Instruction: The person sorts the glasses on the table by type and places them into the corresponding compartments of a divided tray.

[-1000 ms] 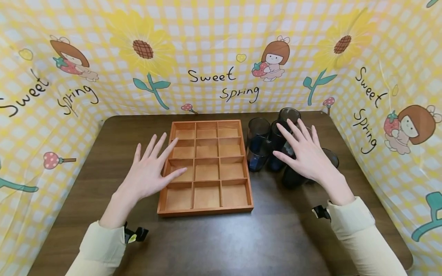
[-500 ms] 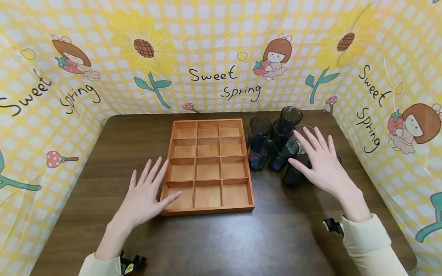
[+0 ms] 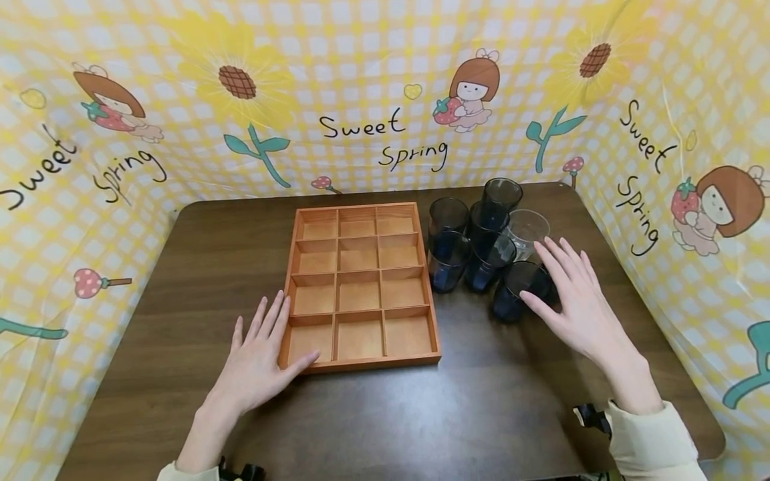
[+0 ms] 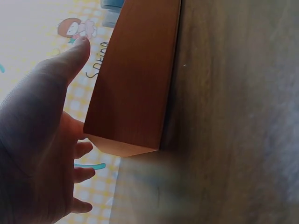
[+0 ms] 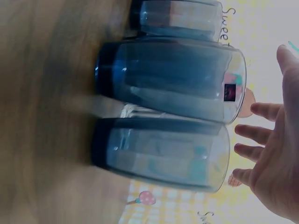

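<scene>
A wooden tray (image 3: 361, 365) with a grid of compartments lies on the table. Over its near left corner the left hand (image 3: 255, 367) is spread, fingers straight; in the left wrist view that hand (image 4: 42, 135) is beside the tray's side wall (image 4: 131, 79). Several dark blue glasses (image 3: 448, 260) and a clear glass (image 3: 529, 230) stand upright right of the tray. The right hand (image 3: 580, 307), fingers extended and apart, hovers by the nearest dark glass (image 3: 517, 290). In the right wrist view, the hand (image 5: 275, 149) is near the rims of two blue glasses (image 5: 163, 151), holding nothing.
The brown table (image 3: 385, 427) is enclosed at the back and sides by a yellow checked cloth (image 3: 361, 67) with printed figures and flowers. The glasses stand close together near the tray's right edge. Dark straps with small devices are at both wrists.
Both hands have moved toward the person, the right one also to the right, off the glasses. More of the tray and the clear glass shows. Both hands remain spread.
</scene>
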Motion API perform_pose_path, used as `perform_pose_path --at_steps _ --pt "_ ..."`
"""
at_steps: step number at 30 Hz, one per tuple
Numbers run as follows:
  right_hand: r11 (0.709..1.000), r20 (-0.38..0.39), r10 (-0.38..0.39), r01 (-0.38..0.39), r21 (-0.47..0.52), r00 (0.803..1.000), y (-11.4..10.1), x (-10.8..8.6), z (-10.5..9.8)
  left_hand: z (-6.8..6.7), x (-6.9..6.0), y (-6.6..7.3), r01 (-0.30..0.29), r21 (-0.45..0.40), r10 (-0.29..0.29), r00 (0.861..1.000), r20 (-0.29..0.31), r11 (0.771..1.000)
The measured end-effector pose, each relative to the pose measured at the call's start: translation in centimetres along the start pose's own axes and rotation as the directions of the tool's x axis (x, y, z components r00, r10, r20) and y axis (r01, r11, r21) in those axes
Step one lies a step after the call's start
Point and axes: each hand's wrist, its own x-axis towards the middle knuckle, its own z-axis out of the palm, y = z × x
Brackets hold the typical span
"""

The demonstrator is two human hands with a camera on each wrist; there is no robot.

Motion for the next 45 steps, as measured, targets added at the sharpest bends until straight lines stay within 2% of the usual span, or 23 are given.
perform_pose_path --at_steps 9,13,19,24,26,33,38,39,42,45 --pt "0.998 -0.065 0.065 -0.064 0.019 0.996 1.9 -1.6 -0.2 0.9 -0.3 0.1 -0.014 0.014 0.015 0.999 -0.034 1.000" --pt "0.991 -0.076 0.123 -0.117 0.067 0.990 3.1 -2.1 -0.1 1.0 -0.3 0.2 -0.010 0.018 0.011 0.999 -0.038 1.000" --pt "0.944 -0.019 0.248 -0.237 0.232 0.969 4.8 -2.7 0.0 1.2 -0.4 0.2 0.004 0.017 -0.004 1.000 -0.022 1.000" --pt "0.914 -0.017 0.263 -0.244 0.324 0.965 5.8 -3.0 0.5 1.2 -0.4 0.2 0.010 0.009 -0.010 1.000 -0.016 1.000" --pt "0.888 0.001 0.262 -0.242 0.390 0.965 6.1 -3.0 0.7 1.2 -0.4 0.2 0.012 0.006 -0.012 1.000 -0.014 1.000" --pt "0.748 0.105 0.282 -0.287 0.598 0.954 6.7 -3.1 1.0 1.3 -0.5 0.3 0.023 -0.008 -0.024 1.000 -0.011 1.000" --pt "0.605 0.070 0.227 -0.197 0.772 0.971 7.0 -3.1 1.8 1.5 -0.5 0.3 0.024 -0.012 -0.024 1.000 -0.019 1.000" --pt "0.589 0.056 0.210 -0.172 0.789 0.976 7.1 -3.1 2.1 1.5 -0.5 0.3 0.023 -0.014 -0.024 1.000 -0.021 1.000" --pt "0.577 0.020 0.192 -0.129 0.806 0.981 7.1 -2.9 2.8 1.6 -0.5 0.3 0.022 -0.022 -0.023 0.999 -0.023 1.000" --pt "0.593 0.014 0.217 -0.143 0.792 0.976 7.0 -2.8 3.3 1.6 -0.5 0.3 0.021 -0.030 -0.022 0.999 -0.026 0.999"
